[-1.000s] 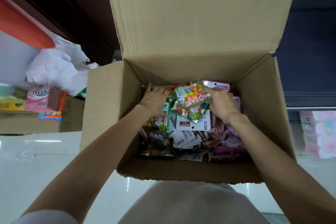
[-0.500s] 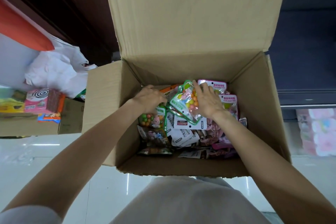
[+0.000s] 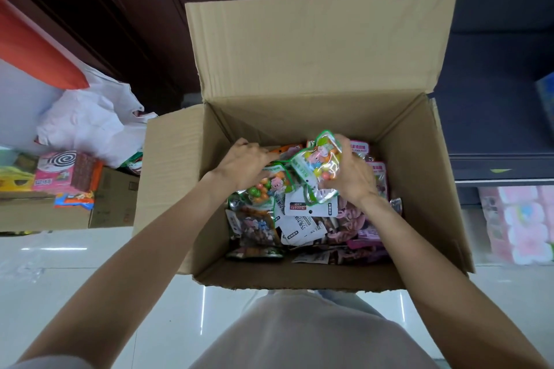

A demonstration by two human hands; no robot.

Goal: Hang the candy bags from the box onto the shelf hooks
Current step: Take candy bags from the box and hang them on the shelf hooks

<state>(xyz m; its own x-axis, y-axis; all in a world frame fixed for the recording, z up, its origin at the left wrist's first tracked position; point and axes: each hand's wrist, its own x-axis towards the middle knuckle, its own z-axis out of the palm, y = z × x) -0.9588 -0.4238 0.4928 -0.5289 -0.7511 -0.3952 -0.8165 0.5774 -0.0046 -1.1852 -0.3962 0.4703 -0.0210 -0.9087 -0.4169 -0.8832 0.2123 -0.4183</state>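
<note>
Cardboard box [image 3: 299, 189] sits open below us, candy bags piled inside. Our right hand [image 3: 350, 174] grips a green-edged bag [image 3: 322, 165] lifted clear for hanging, we judge; our left hand [image 3: 242, 165] curls onto another bag [image 3: 269, 186], though whether it grips we cannot tell.

Candy bags [image 3: 299, 219] in box [image 3: 419, 189]

Both forearms were bare up to the lower corners of the frame. At lower left a pale short sleeve [image 3: 45, 364] edged in. A light, perhaps beige top [image 3: 299, 335] filled the bottom centre, softly blurred.
</note>
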